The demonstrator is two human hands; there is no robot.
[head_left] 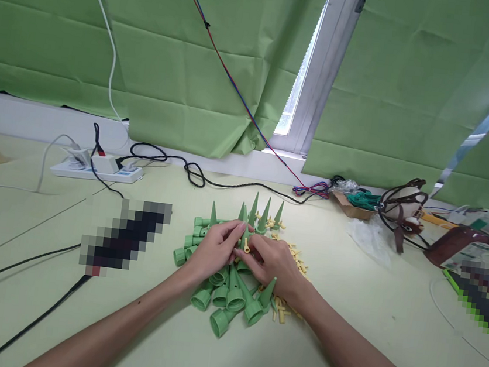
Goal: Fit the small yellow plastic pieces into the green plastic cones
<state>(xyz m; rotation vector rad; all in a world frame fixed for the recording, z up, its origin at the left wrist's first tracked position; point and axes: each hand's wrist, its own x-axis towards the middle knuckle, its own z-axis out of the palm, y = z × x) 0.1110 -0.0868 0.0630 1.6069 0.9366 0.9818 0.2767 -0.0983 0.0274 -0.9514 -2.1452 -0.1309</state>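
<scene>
Both my hands meet over a heap of green plastic watering spikes (235, 296). My left hand (221, 244) is closed, thumb and fingers pinching a green watering spike (245, 238) whose tip points up. My right hand (271, 259) is closed too, its fingertips at a small yellow plastic nozzle (247, 246) against the side of that spike. How far the nozzle goes into the spike is hidden by the fingers. Several spikes stand upright behind my hands, while others lie with their round open ends toward me. Loose yellow nozzles (300, 261) lie scattered beside and under my right hand.
A white power strip (98, 171) with plugs stands back left, its black cable (235, 183) running along the wall. A pixelated dark object (127, 241) lies at left. At right are a cardboard box (355, 207), a plastic bag (370, 242) and a dark red container (455, 247).
</scene>
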